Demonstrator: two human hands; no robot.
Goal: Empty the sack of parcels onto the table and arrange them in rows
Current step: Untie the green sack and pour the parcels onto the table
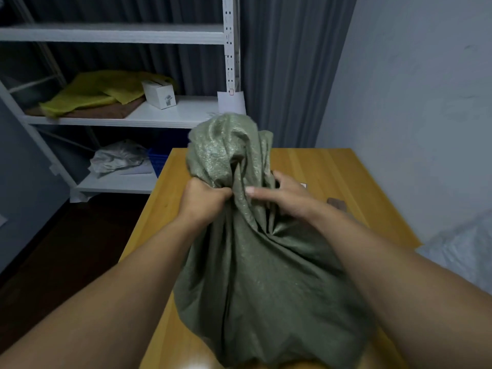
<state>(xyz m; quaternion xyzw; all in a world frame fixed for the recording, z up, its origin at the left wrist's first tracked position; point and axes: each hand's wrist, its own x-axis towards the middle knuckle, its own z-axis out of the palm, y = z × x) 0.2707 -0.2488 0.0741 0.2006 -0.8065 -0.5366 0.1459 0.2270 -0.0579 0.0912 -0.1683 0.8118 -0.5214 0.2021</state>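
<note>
left hand [205,201] fisted tight on the gathered neck, right hand [288,198] clasping that same neck from the right, thumb laid across the front. below them the olive-green woven sack [261,288] sits bulging on the near end of the yellow wooden table [319,166], loose top bunched above the hands. soft, slick-looking weave, likely heavy low down. to tip it out, i'd take the bottom corners. white metal shelving [119,35] stands far left.
</note>
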